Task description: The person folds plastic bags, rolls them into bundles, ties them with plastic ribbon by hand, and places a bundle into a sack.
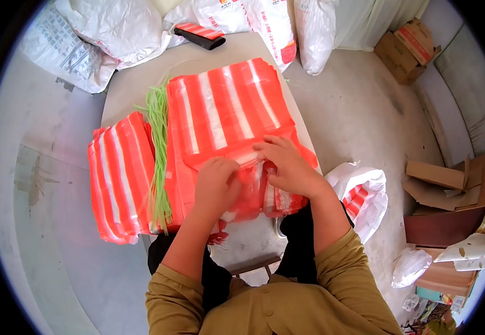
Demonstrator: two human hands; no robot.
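Observation:
A stack of red-and-white striped plastic bags (228,106) lies flat on the table in front of me. At its near edge, my left hand (217,181) is closed on the crumpled end of a striped plastic bag, with its fingertips blurred. My right hand (287,164) has its fingers bent over the same bunched edge, thumb below, gripping the film. Loose see-through red and white ends (253,204) hang over the table's front edge between my wrists. Left of the stack lies a bundle of green plastic strips (158,156).
Another striped bag pile (121,178) sits at the table's (133,92) left edge. A striped and black item (199,34) lies at its far end. White sacks (111,28) stand behind. An open white sack (359,192) and cardboard boxes (437,178) are on the right.

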